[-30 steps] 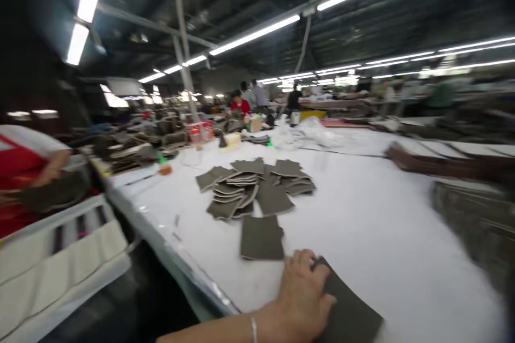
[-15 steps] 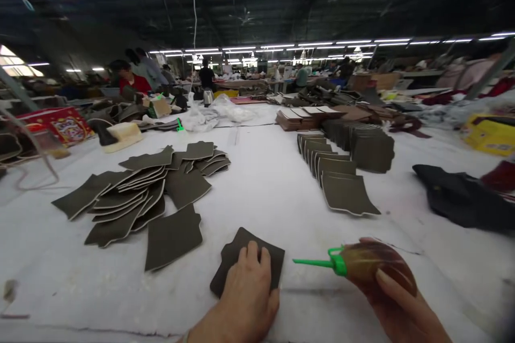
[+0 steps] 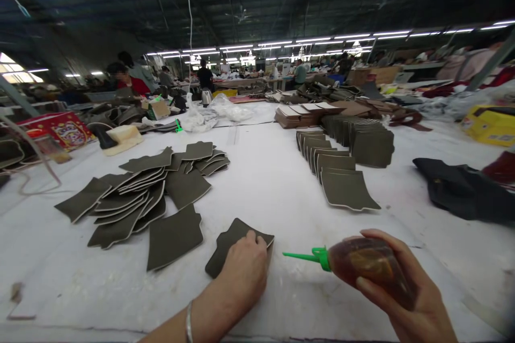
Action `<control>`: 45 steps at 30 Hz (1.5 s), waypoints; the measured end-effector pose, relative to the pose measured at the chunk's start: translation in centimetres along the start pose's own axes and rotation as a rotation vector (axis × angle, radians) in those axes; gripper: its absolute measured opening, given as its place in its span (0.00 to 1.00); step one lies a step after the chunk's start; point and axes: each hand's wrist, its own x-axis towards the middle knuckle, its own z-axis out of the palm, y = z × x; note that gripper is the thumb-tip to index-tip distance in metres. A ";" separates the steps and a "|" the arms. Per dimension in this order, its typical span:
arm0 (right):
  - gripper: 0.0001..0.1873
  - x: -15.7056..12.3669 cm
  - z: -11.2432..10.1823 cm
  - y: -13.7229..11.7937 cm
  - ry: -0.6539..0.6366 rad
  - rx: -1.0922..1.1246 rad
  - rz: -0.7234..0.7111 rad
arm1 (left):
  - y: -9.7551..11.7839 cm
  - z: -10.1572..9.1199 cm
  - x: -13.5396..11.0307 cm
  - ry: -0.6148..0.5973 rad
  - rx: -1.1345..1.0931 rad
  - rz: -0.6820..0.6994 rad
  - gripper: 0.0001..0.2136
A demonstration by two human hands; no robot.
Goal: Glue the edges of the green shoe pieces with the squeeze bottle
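white cloth-covered bench (image 3: 281, 187) carries a loose fan of flat, matte grey-brown pieces (image 3: 132, 193) and a tidy overlapping row (image 3: 341, 171). a single piece (image 3: 223, 249) lies near the front, under the left hand (image 3: 245, 270), whose grip has curled from flat to bunched, pinning it. the right hand (image 3: 406, 289) has its grip clamped round a soft amber bottle (image 3: 362, 265), with the green nozzle (image 3: 306, 255) now nearer the piece.

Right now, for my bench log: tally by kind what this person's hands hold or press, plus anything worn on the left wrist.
squeeze bottle, green nozzle, in right hand: 1
grey cut piece, under left hand: 1
silver bangle, on the left wrist: 1
Total: 3
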 end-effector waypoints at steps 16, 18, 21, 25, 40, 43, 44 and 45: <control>0.24 1.9 2.8 -1.4 -0.252 -0.241 -0.303 | -2.4 1.6 0.3 0.080 -0.258 0.136 0.20; 0.25 2.1 3.0 -1.1 -0.274 -0.288 -0.371 | -2.5 1.6 0.3 0.083 -0.252 0.140 0.19; 0.25 2.4 3.0 -1.1 -0.295 -0.320 -0.429 | -2.5 1.6 0.2 0.090 -0.232 0.143 0.18; 0.24 2.3 3.0 -1.5 -0.347 -0.331 -0.439 | -2.4 1.4 0.0 0.089 -0.186 0.137 0.17; 0.23 2.0 2.9 -1.1 -0.265 -0.309 -0.347 | -2.3 1.3 -0.4 0.062 -0.187 0.162 0.20; 0.22 1.8 3.0 -1.2 -0.281 -0.303 -0.367 | -2.4 1.0 -0.3 0.041 -0.191 0.156 0.19; 0.23 1.7 2.9 -1.3 -0.302 -0.297 -0.379 | -2.4 1.0 -0.3 0.037 -0.194 0.156 0.19; 0.23 1.6 2.9 -1.3 -0.317 -0.293 -0.383 | -2.4 0.9 -0.3 0.035 -0.197 0.159 0.19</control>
